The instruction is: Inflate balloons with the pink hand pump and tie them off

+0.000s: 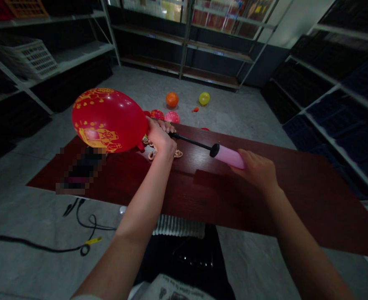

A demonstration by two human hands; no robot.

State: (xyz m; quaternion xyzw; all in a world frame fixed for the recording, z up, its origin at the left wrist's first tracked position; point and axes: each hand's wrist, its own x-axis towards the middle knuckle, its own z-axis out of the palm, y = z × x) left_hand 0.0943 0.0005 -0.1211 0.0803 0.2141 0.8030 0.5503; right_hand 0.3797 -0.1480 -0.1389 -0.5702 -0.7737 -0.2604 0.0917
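Observation:
A large red balloon [112, 121] with yellow printed figures is blown up at the left. My left hand [160, 135] is closed at the balloon's neck, where the far end of a balloon pump also lies; the exact join is hidden by the fingers. The pump has a pink barrel [229, 156] and a long thin black rod [193, 142] showing between my hands. Wrapped round the right end of the pink barrel is my right hand [259, 168]. Beneath my left hand, beige uninflated balloons or strips [152, 155] lie on the table, partly covered.
The dark red-brown table [234, 208] stretches before me, with a blurred-out dark device [85, 168] at its left. Orange [172, 100], yellow [204, 98] and pink [172, 117] balloons rest on the floor beyond. Black cables [46, 248] lie at lower left. Shelves [184, 41] surround the area.

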